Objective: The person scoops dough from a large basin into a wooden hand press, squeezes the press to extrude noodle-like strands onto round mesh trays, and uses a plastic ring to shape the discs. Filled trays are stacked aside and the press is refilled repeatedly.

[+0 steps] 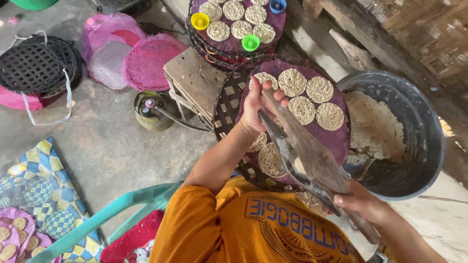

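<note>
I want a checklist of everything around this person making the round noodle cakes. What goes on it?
Surface: grey concrete floor, dusty, with a low metal stool.
Job's things: purple round mat carrying noodle discs; a long metal press held over it; dark tub of pale dough beside it.
Clutter: a second filled mat stack with small coloured cups, pink mats, black woven trays, patterned cloth, teal chair frame.
Grippers: left hand grips the press's far end; right hand grips the near end.
Cables: grey hose from a small gas canister.
Surroundings: wooden planks.
</note>
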`<state>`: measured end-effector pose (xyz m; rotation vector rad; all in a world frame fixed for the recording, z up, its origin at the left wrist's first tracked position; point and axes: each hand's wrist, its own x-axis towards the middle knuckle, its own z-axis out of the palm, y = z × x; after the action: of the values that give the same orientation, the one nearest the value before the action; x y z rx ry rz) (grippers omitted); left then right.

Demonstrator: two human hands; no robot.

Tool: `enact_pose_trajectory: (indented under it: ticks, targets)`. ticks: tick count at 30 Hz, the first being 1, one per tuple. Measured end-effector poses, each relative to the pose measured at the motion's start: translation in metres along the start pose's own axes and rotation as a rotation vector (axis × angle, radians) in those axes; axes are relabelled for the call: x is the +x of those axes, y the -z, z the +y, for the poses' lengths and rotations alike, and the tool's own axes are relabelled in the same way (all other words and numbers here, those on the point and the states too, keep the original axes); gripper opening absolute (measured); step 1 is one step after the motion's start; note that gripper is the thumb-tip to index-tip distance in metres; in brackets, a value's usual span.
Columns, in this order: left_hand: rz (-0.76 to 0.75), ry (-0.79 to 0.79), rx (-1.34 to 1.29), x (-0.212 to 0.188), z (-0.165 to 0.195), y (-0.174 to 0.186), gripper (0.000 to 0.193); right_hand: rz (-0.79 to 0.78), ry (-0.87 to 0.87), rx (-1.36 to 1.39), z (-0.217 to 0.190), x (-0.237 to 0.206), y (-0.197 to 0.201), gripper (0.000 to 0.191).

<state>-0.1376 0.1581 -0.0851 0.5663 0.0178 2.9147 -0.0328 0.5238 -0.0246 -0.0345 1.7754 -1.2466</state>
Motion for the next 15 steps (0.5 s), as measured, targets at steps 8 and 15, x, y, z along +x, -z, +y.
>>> enact_pose_trajectory:
  ticks: [8,15]
  targets:
    - [-0.323,0.226,0.644,-0.001,0.009,-0.078,0.086,-0.036,0.331,0.122,-0.045,-0.049,0.001,0.093]
    - [0.346,0.519,1.745,-0.026,-0.034,-0.056,0.048,-0.177,0.708,0.013,-0.070,0.021,-0.012,0.087]
